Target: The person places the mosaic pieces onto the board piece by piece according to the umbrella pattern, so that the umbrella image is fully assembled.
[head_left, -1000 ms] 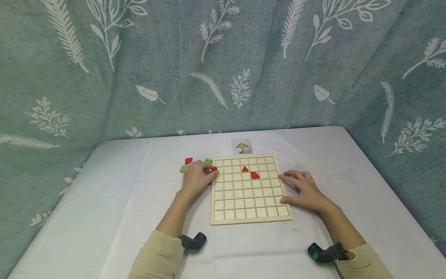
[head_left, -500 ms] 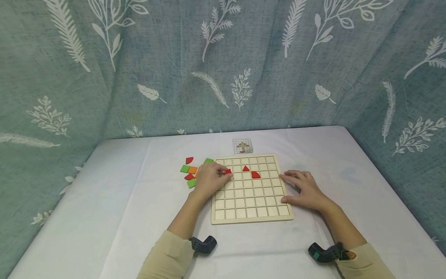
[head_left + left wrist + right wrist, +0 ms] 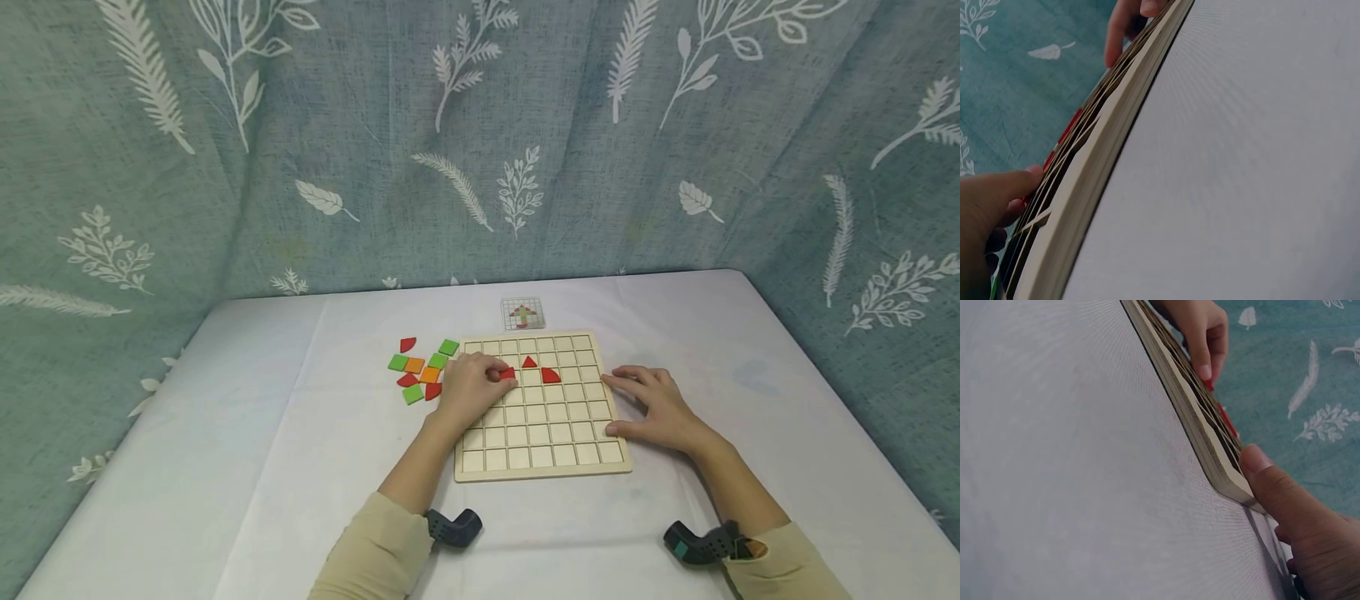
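Observation:
A wooden grid board [image 3: 543, 433] lies on the white-covered table. My left hand [image 3: 471, 387] is over its left part and pinches a red tile [image 3: 507, 373] between thumb and fingers, low over the cells. The fingers partly hide the tile's shape. To its right, a red triangle tile [image 3: 529, 362] and a red quarter-circle tile [image 3: 551, 376] sit in cells. My right hand [image 3: 654, 408] rests at the board's right edge, fingers spread; in the right wrist view its thumb [image 3: 1272, 481] touches the board's rim.
Left of the board lie loose tiles: green squares such as this green tile [image 3: 412, 394], orange squares such as this orange tile [image 3: 414, 365], and red quarter circles such as this red tile [image 3: 407, 344]. A small pattern card [image 3: 522, 313] lies behind the board. A leaf-print curtain [image 3: 480, 150] hangs behind.
My left hand has carried the red tile rightward from the board's left edge to over the cells, uncovering more loose tiles. My right hand stays at the right edge.

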